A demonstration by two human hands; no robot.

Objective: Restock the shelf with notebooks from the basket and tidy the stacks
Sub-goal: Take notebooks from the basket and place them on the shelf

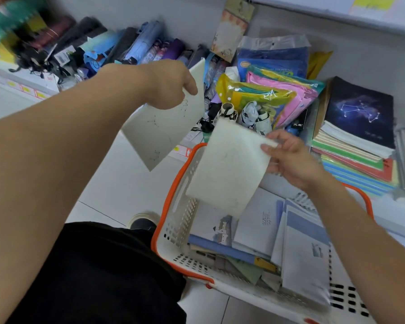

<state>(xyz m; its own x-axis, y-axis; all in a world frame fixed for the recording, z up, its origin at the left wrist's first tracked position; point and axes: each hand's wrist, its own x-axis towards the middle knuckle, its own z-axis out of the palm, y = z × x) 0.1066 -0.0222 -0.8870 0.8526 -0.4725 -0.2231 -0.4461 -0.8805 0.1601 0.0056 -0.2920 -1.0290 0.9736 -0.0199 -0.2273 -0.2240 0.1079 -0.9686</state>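
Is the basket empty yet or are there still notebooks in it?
Not empty. The basket holds many notebooks, lying overlapped and askew across its bottom.

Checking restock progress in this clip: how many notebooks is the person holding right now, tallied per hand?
Left hand: 1, a white notebook with constellation lines
Right hand: 1, a plain white notebook, blurred, above the basket
Total in hand: 2

no legible text on any item
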